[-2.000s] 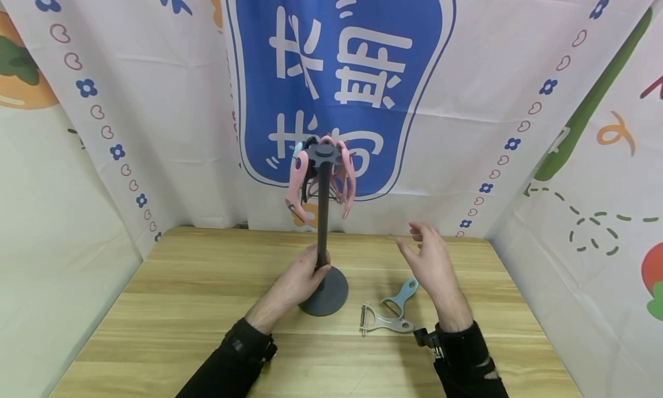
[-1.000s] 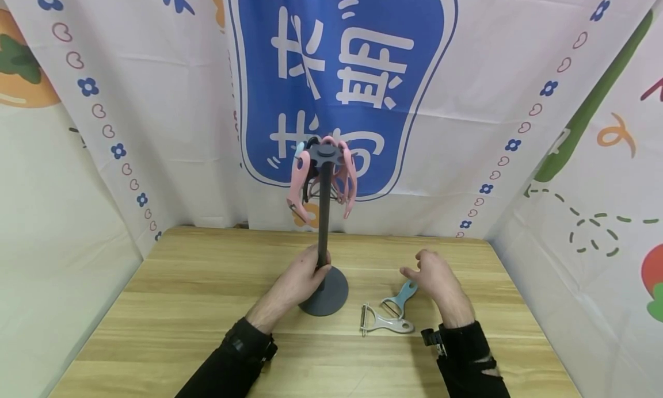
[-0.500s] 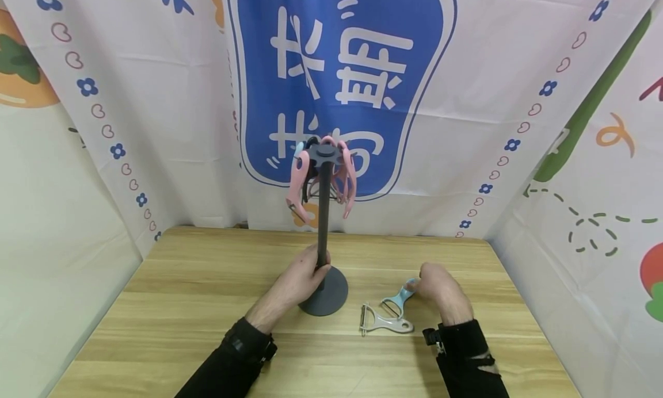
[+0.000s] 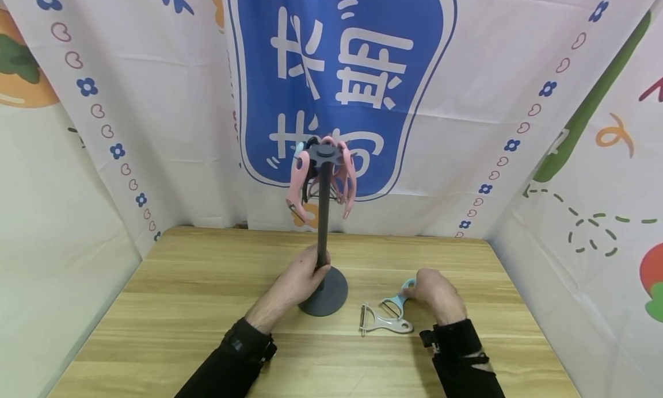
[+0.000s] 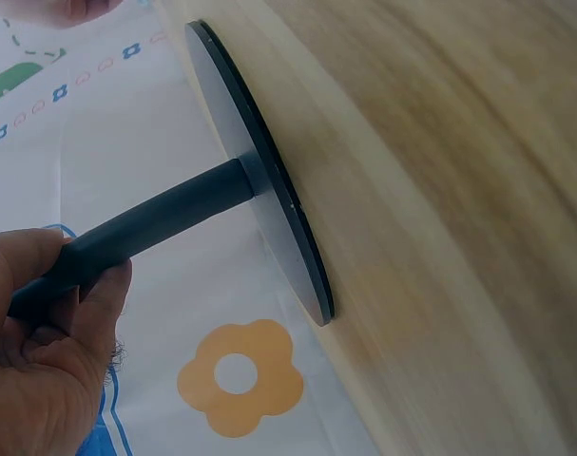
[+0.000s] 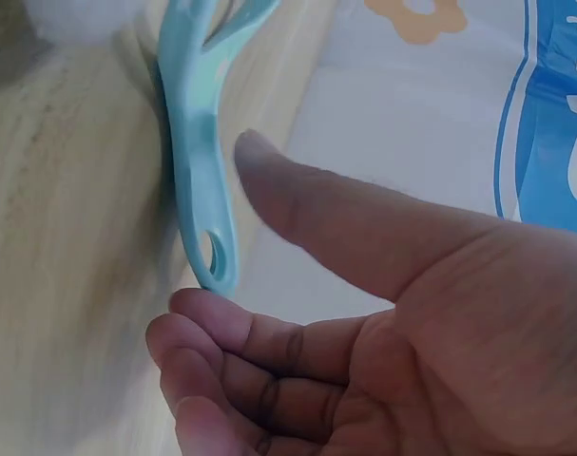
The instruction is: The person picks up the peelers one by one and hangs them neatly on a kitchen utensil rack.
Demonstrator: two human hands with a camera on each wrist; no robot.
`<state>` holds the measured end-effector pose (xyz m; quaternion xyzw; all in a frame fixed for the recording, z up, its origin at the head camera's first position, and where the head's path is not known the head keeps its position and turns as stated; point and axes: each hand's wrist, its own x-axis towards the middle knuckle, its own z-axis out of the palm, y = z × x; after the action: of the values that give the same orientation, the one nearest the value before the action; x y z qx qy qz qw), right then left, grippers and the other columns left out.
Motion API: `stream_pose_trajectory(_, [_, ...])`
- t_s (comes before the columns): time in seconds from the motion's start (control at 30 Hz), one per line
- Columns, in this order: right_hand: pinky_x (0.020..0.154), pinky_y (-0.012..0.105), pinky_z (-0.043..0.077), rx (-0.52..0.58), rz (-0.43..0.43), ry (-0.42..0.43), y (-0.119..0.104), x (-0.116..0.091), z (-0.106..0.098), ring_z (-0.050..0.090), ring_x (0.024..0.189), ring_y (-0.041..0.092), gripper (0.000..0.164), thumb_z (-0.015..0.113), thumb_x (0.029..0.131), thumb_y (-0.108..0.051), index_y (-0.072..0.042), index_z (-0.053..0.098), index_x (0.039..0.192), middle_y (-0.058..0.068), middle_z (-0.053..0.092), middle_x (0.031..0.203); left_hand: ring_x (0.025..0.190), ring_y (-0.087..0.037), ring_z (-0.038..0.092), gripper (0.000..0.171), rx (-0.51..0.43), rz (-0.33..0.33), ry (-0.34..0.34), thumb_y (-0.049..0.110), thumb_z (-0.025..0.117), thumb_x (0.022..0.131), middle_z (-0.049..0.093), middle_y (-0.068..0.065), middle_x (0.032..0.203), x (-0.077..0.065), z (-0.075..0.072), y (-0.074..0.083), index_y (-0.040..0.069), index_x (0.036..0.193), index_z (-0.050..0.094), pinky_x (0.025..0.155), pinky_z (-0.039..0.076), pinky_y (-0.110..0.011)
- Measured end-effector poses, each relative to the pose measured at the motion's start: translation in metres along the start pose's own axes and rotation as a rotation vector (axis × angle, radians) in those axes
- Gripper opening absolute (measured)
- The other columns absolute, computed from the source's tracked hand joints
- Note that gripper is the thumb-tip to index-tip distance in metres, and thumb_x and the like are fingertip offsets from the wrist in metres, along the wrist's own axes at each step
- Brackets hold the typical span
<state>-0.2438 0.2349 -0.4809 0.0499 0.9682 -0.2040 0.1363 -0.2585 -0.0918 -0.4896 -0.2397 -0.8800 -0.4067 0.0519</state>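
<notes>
My left hand (image 4: 296,280) grips the pole of a dark grey hanging stand (image 4: 323,225) low down; in the left wrist view the fingers and thumb curl round the pole (image 5: 169,214). At the right, my right hand (image 4: 437,293) is at the handle end of a light blue peeler (image 4: 396,299) lying on the table. The right wrist view has its thumb apart from the blue handle (image 6: 197,161) and the bent index fingertip touching or just beside the handle's end. A grey-white peeler (image 4: 389,324) lies in front of the blue one, partly against its head.
From the stand's hooked top hang several peelers, among them a pink one (image 4: 297,182), a black one and a light blue one. The round base (image 4: 334,300) stands on the wooden table (image 4: 197,306). A printed white cloth (image 4: 171,127) hangs behind.
My right hand has come down and nearer from above the table's far side to the blue peeler's handle. The left hand and stand have stayed still.
</notes>
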Motion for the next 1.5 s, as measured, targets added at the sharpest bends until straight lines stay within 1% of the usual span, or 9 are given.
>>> stream_pose_trajectory(0.13, [0.054, 0.029, 0.033, 0.003, 0.014, -0.001, -0.003, 0.003, 0.004, 0.037, 0.058, 0.015, 0.05, 0.084, 0.085, -0.034, -0.016, 0.043, 0.064, -0.002, 0.035, 0.065, 0.086, -0.014, 0.06, 0.008, 0.001, 0.003, -0.001, 0.01, 0.066, 0.101, 0.057, -0.001, 0.096, 0.0, 0.0, 0.0, 0.013, 0.104, 0.058, 0.074, 0.053, -0.035])
stream_pose_trajectory(0.27, [0.053, 0.028, 0.032, -0.022, -0.004, 0.008, -0.004, 0.005, 0.007, 0.035, 0.056, 0.013, 0.052, 0.086, 0.083, -0.034, -0.016, 0.041, 0.063, -0.003, 0.034, 0.062, 0.086, -0.013, 0.06, 0.008, 0.005, 0.004, -0.001, 0.011, 0.066, 0.102, 0.057, 0.0, 0.096, 0.0, 0.0, 0.0, 0.013, 0.104, 0.058, 0.074, 0.053, -0.034])
stream_pose_trajectory(0.5, [0.052, 0.027, 0.031, -0.02, -0.038, 0.0, -0.004, 0.008, 0.011, 0.036, 0.054, 0.013, 0.048, 0.086, 0.083, -0.027, -0.015, 0.044, 0.064, -0.003, 0.035, 0.061, 0.086, -0.013, 0.06, 0.009, 0.014, 0.009, 0.006, 0.01, 0.066, 0.101, 0.057, 0.0, 0.095, 0.0, 0.0, 0.0, 0.014, 0.104, 0.058, 0.073, 0.054, -0.034])
stream_pose_trajectory(0.63, [0.05, 0.025, 0.034, -0.018, -0.065, -0.013, -0.004, 0.009, 0.012, 0.039, 0.054, 0.013, 0.038, 0.084, 0.085, -0.021, -0.011, 0.054, 0.064, -0.003, 0.04, 0.06, 0.086, -0.013, 0.059, 0.009, 0.013, 0.011, 0.006, 0.01, 0.066, 0.101, 0.057, 0.0, 0.095, 0.0, 0.0, 0.001, 0.014, 0.104, 0.058, 0.073, 0.053, -0.034])
stream_pose_trajectory(0.77, [0.05, 0.025, 0.041, 0.005, -0.08, -0.034, -0.005, 0.009, 0.012, 0.049, 0.055, 0.014, 0.023, 0.081, 0.086, -0.013, -0.006, 0.067, 0.071, 0.003, 0.056, 0.063, 0.086, -0.014, 0.059, 0.009, 0.01, 0.006, 0.005, 0.011, 0.066, 0.101, 0.057, 0.0, 0.095, 0.0, 0.0, 0.001, 0.014, 0.103, 0.058, 0.073, 0.053, -0.034])
stream_pose_trajectory(0.87, [0.052, 0.027, 0.046, 0.015, -0.086, -0.042, -0.006, 0.009, 0.012, 0.057, 0.058, 0.017, 0.015, 0.079, 0.088, -0.01, -0.003, 0.07, 0.077, 0.008, 0.064, 0.069, 0.086, -0.014, 0.059, 0.009, 0.007, 0.004, 0.005, 0.011, 0.066, 0.101, 0.057, 0.0, 0.095, 0.0, 0.0, 0.001, 0.014, 0.103, 0.058, 0.073, 0.053, -0.034])
stream_pose_trajectory(1.07, [0.056, 0.03, 0.05, -0.017, -0.117, -0.025, -0.006, 0.011, 0.012, 0.06, 0.065, 0.02, 0.003, 0.075, 0.09, -0.004, -0.001, 0.073, 0.091, 0.006, 0.064, 0.076, 0.086, -0.014, 0.059, 0.01, 0.005, 0.002, 0.006, 0.011, 0.066, 0.101, 0.057, 0.0, 0.096, 0.0, 0.0, 0.001, 0.015, 0.103, 0.058, 0.074, 0.053, -0.034])
stream_pose_trajectory(1.27, [0.061, 0.033, 0.052, -0.04, -0.157, -0.009, -0.006, 0.013, 0.012, 0.059, 0.07, 0.02, 0.01, 0.075, 0.089, 0.0, 0.0, 0.072, 0.098, 0.006, 0.063, 0.082, 0.085, -0.014, 0.059, 0.011, 0.004, 0.003, 0.01, 0.012, 0.067, 0.101, 0.057, 0.0, 0.095, 0.0, 0.0, 0.001, 0.016, 0.103, 0.057, 0.073, 0.053, -0.034])
stream_pose_trajectory(1.5, [0.066, 0.035, 0.053, -0.062, -0.208, 0.064, -0.006, 0.016, 0.012, 0.058, 0.075, 0.02, 0.017, 0.075, 0.085, 0.006, -0.003, 0.07, 0.098, 0.006, 0.063, 0.085, 0.086, -0.014, 0.059, 0.011, 0.003, -0.006, 0.008, 0.012, 0.067, 0.101, 0.057, 0.0, 0.096, 0.0, 0.0, 0.002, 0.017, 0.103, 0.057, 0.073, 0.053, -0.034])
